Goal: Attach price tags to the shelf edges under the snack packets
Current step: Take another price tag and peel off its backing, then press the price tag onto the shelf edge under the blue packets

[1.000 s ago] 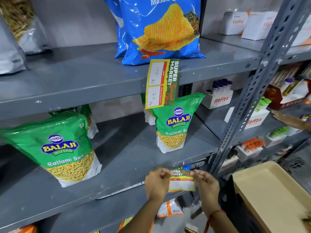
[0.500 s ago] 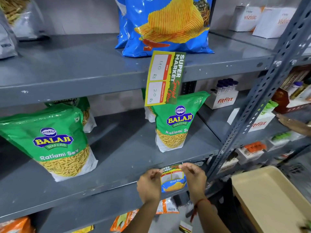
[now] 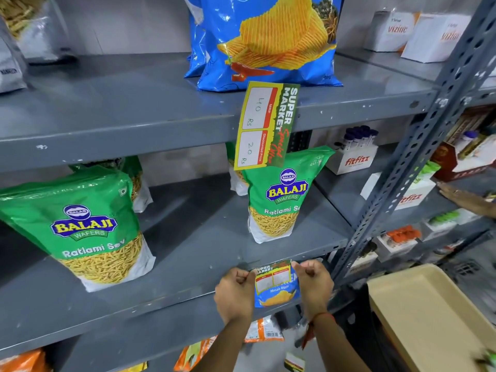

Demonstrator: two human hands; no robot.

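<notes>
Middle shelf [image 3: 188, 280], grey steel: near edge receiving a tag. Balaji Ratlami Sev packet [image 3: 279, 200]: standing just behind. Left hand [image 3: 234, 291] and right hand [image 3: 312, 283]: pinching the blank price tag [image 3: 272, 275] at its sides against that edge. Risk: tag going on crooked, or slipping if released early.

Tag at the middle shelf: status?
Left hand and right hand pinch tag at its sides, against middle shelf edge. Upper tag already hung. Nothing in the way.
</notes>
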